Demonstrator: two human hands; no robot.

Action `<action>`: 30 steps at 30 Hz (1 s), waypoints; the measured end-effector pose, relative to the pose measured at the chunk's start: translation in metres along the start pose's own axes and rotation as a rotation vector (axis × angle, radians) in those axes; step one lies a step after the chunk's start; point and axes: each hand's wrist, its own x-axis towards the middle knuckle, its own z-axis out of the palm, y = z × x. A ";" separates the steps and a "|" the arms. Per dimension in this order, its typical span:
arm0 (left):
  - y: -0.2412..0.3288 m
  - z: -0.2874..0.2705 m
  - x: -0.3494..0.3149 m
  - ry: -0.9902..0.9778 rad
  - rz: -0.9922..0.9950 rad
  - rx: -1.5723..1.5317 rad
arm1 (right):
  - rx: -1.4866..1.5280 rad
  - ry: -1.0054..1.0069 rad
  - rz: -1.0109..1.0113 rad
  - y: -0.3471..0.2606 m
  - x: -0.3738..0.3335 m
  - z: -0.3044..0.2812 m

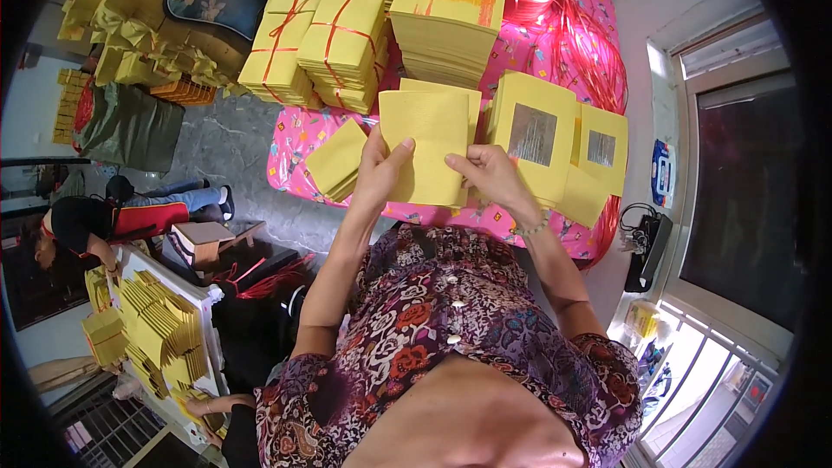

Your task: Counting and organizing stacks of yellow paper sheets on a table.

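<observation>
A small stack of yellow paper sheets (pixel 423 134) is held upright above the table, between both hands. My left hand (pixel 379 169) grips its left edge with the thumb across the front. At the lower right edge, my right hand (pixel 494 175) pinches the paper between thumb and fingers. Behind this stack another yellow sheet shows at the top and right. A thin pile of yellow paper (pixel 336 160) lies left of my left hand. Beside my right hand are yellow sheets with a silver square (pixel 532 133) and a smaller silver-marked pile (pixel 601 147).
Bundles of yellow paper tied with red ribbon (pixel 342 35) and a tall paper stack (pixel 446 26) stand at the back of the pink-covered table (pixel 284 152). Loose red ribbon (pixel 563 35) trails down the right side. At left, other people work by a white table (pixel 208 329) heaped with yellow paper.
</observation>
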 end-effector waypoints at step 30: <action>-0.019 -0.032 -0.038 0.225 0.180 0.071 | -0.024 -0.243 0.225 0.034 -0.010 0.028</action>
